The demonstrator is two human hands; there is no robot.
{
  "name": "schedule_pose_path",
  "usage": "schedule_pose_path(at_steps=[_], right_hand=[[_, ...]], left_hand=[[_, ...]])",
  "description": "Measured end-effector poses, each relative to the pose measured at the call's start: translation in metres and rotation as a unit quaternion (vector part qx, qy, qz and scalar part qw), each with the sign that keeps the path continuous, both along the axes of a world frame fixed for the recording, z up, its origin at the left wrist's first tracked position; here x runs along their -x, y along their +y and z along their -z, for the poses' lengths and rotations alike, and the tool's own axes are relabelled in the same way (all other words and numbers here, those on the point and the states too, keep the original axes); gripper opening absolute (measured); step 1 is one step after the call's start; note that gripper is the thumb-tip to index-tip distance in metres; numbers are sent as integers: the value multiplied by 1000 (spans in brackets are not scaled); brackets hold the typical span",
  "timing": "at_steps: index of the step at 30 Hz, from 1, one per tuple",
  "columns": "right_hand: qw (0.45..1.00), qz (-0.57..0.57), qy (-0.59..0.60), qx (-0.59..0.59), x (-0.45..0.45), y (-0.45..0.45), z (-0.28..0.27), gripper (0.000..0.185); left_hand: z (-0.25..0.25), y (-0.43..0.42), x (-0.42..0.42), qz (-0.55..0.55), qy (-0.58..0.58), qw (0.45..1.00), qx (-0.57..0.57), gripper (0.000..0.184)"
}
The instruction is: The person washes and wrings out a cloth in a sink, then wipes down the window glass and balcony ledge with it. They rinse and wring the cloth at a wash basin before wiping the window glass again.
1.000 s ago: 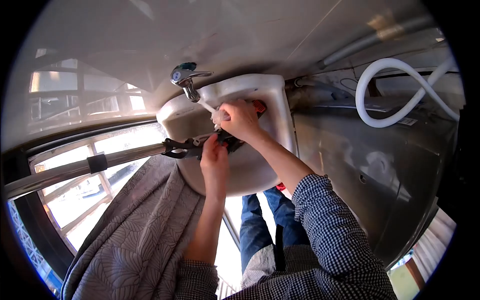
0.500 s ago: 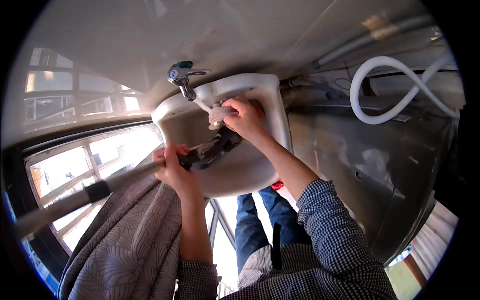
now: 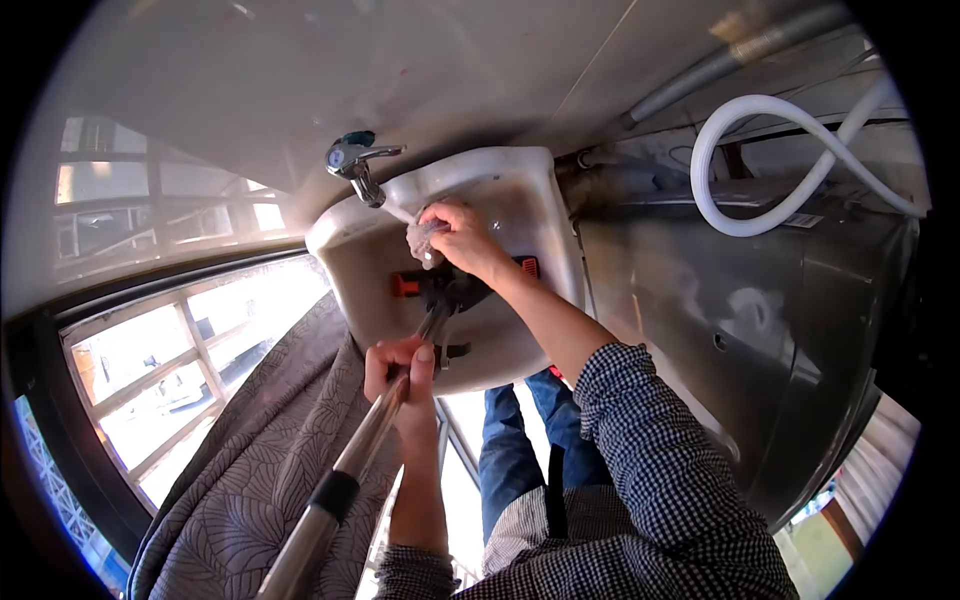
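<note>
A white sink (image 3: 340, 232) holds the black head (image 3: 470, 294) of a mop, which has red pieces at both ends. My left hand (image 3: 402, 372) is wrapped round the mop's metal pole (image 3: 360, 448), just outside the front rim. The pole slants down toward the bottom left and carries a black collar. Closed on a wet, greyish wad of cloth (image 3: 424, 244), my right hand (image 3: 462, 238) is above the mop head. Water from the chrome tap (image 3: 354, 165) runs onto the cloth beside my fingers. Part of the mop head is hidden under my right hand and forearm.
Left of the sink are a window (image 3: 150, 400) and a grey leaf-patterned curtain (image 3: 270, 480), close to the pole. On the right stands a dark metal surface (image 3: 720, 330), with a looped white hose (image 3: 705, 160) above it. A grey pipe (image 3: 730, 65) runs along the wall.
The mop pole has swung from pointing left to pointing down left, and my left hand has moved right with it. The mop head now lies across the basin. My right hand keeps the cloth at the water.
</note>
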State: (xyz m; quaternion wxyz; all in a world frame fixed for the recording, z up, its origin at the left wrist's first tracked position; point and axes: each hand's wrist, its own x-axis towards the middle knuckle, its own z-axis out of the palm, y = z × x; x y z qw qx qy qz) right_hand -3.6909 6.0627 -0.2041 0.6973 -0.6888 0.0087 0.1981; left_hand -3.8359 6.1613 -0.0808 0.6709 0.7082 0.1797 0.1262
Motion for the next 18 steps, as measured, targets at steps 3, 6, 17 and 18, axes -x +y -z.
schedule_pose_path(at_steps=[3, 6, 17, 18], right_hand=[[996, 8, -85, 23, -4, 10, 18, 24], [996, 15, -41, -72, -8, 15, 20, 20], [952, 87, 160, -246, 5, 4, 11, 24], [952, 105, 144, -248, 7, 3, 10, 24]], left_hand=[[-8, -10, 5, -43, -27, 999, 15, 22], [-13, -4, 7, -38, -11, 998, 49, 21], [72, 69, 28, -11, 72, 954, 291, 31], [89, 72, 47, -33, 71, 971, 228, 30]])
